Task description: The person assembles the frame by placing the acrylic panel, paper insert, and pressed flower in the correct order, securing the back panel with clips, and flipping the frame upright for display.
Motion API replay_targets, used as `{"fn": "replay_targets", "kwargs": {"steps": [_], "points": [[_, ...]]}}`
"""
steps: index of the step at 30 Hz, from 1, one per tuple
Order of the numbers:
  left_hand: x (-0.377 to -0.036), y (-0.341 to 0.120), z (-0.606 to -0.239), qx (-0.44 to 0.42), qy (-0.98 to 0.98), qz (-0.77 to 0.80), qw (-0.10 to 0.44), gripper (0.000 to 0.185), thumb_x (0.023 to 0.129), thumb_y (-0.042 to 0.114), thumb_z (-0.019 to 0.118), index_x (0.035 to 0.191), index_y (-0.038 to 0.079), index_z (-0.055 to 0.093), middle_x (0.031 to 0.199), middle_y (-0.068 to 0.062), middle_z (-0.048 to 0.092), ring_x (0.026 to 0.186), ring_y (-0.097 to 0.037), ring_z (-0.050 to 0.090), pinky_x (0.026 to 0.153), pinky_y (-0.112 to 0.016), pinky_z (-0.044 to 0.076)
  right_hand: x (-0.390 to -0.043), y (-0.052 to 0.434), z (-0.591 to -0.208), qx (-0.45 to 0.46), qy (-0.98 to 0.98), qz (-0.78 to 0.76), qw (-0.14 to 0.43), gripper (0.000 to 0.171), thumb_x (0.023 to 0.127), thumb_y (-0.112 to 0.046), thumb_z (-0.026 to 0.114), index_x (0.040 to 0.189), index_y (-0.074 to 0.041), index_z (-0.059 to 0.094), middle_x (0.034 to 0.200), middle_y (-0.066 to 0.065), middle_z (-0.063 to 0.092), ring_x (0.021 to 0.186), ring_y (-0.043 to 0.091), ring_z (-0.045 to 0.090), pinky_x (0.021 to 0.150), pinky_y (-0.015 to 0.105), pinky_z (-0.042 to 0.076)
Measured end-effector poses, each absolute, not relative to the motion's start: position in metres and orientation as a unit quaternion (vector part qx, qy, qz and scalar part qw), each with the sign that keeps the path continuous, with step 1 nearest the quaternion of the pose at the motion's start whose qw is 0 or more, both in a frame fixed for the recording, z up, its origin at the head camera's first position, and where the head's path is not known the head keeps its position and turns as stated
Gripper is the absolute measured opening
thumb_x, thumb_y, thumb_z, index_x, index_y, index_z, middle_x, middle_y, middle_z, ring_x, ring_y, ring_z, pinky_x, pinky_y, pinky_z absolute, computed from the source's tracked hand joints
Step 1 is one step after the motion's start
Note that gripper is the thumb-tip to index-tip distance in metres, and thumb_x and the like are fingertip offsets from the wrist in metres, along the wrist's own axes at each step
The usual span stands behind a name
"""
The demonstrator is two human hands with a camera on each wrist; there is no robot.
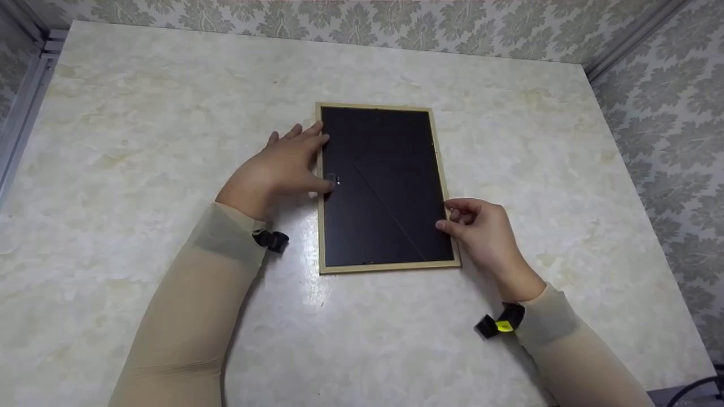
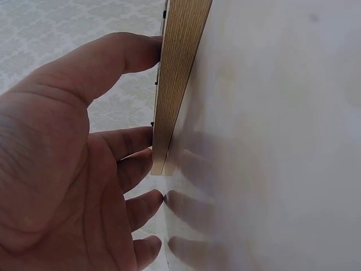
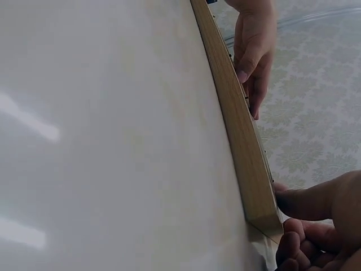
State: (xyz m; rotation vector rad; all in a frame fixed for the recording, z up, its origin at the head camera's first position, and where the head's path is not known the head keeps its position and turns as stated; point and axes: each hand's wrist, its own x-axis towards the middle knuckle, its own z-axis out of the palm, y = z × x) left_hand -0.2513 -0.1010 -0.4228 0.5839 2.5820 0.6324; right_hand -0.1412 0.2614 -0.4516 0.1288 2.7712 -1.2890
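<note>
A picture frame [image 1: 390, 152] lies back side up on the table, its black backing board framed by a light wooden rim. My left hand [image 1: 277, 169] is at its left side with fingers spread and extended; the thumb rests on the backing beside a small metal piece [image 1: 337, 180]. In the left wrist view, the lower fingertips reach down to the tabletop. With thumb over the backing and curled fingers at the outer side, my right hand [image 1: 489, 232] pinches the right edge near the lower corner. A thin slanted line crosses the backing.
The pale marbled table [image 1: 169, 113] extends around the frame on all sides. Patterned wallpaper [image 1: 356, 22] stands behind and to the right. A dark cable [image 1: 693, 387] shows at the lower right corner. Each wrist wears a black strap [image 1: 271, 240].
</note>
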Motion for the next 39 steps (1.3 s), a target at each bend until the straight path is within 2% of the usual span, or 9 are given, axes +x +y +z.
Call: {"fn": "replay_targets", "kwargs": {"steps": [23,39], "points": [[-0.2541,-0.1016,-0.4242,0.216,0.927,0.221,0.21,0.101,0.089,0.049,0.074,0.167,0.013,0.02,0.177,0.0,-0.001,0.164,-0.033,-0.005,0.13,-0.063,-0.004,-0.1423,0.2645,-0.449,-0.021,0.929,-0.366,0.038,0.036,0.089,-0.01,0.082,0.124,-0.006,0.074,0.095,0.006,0.069,0.082,0.018,0.059,0.068,0.016,0.049],[-0.2538,-0.1011,-0.4228,0.218,0.924,0.226,0.218,0.101,0.09,0.05,0.072,0.168,0.014,0.017,0.177,0.001,-0.003,0.164,-0.034,-0.007,0.129,-0.064,-0.006,-0.1404,0.2645,-0.4428,-0.076,0.951,-0.299,0.031,0.036,0.093,-0.019,0.08,0.126,-0.007,0.074,0.098,0.001,0.068,0.085,0.015,0.061,0.075,0.026,0.053]]}}
